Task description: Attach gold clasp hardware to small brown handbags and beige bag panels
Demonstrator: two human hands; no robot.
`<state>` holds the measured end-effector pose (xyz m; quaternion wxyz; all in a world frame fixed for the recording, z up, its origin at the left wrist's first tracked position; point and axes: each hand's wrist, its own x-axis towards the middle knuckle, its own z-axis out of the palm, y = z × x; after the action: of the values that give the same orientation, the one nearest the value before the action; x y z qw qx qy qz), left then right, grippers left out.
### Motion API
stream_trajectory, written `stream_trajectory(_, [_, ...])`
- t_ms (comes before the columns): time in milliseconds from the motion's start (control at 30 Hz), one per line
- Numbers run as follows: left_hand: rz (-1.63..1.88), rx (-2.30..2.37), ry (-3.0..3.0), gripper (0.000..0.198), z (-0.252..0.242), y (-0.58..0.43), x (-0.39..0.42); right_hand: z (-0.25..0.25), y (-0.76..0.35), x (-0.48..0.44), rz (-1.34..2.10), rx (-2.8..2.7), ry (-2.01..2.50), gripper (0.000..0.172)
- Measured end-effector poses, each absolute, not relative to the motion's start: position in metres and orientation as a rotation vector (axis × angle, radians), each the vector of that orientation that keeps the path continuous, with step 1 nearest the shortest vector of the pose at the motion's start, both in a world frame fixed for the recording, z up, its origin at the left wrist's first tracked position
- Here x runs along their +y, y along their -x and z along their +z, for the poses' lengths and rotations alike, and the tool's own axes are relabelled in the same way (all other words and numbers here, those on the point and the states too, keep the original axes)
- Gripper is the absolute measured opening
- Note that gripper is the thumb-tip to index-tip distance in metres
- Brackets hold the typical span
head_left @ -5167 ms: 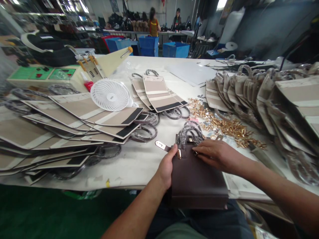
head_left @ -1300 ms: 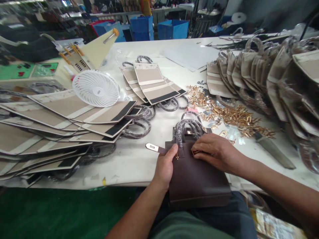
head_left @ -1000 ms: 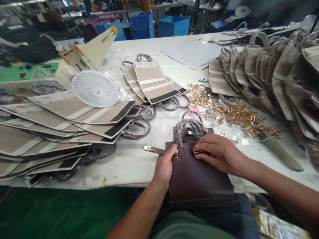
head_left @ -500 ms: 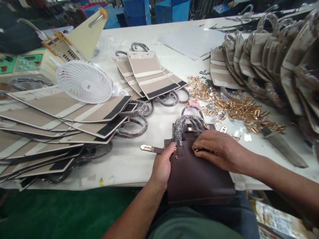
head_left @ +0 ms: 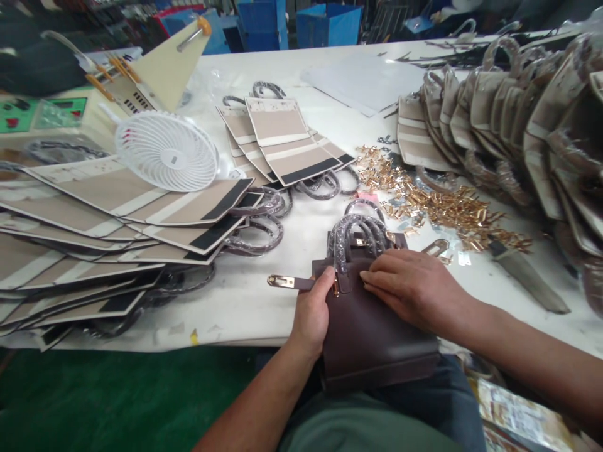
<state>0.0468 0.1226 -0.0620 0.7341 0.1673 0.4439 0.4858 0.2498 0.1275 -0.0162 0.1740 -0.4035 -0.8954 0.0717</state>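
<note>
The brown bag (head_left: 377, 339) lies at the near edge of the table (head_left: 245, 301), partly over the lap. The left hand (head_left: 311, 314) still grips its left side. The right hand (head_left: 409, 289) now presses flat, fingers stretched out, covering the gold clasp that showed a moment ago.

Brown bag (head_left: 377, 333): leather-like, matt, smooth. Its handles (head_left: 355, 235), at 12 o'clock, are wrapped in clear, glossy plastic film. Strap tip (head_left: 279, 281), at 9 o'clock from bag, is seen as polished gold-tone metal. Same finish is seen on loose fittings (head_left: 443, 210) at 2 o'clock. Fan (head_left: 167, 150), approx. 10 o'clock, is moulded white plastic, semi-gloss. Panels (head_left: 141, 201) look like matt beige card w/ black strips. Tabletop (head_left: 245, 301): white, matt, scuffed.
</note>
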Motion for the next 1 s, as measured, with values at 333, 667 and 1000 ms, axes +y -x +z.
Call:
stream_trajectory(333, [1.097, 0.947, -0.354, 0.042, -0.064, -0.048, 0.117, -0.01, -0.25, 0.127, 0.17, -2.617, 1.074, 0.026])
stream_trajectory(667, [1.098, 0.967, -0.44, 0.041, -0.067, -0.041, 0.118, -0.003, -0.244, 0.125, 0.24, -2.548, 1.154, 0.025])
stream_trajectory(1000, [1.131, 0.952, -0.397, 0.049, -0.073, -0.043, 0.124, -0.034, -0.209, 0.081, -0.153, -2.316, 1.486, 0.028])
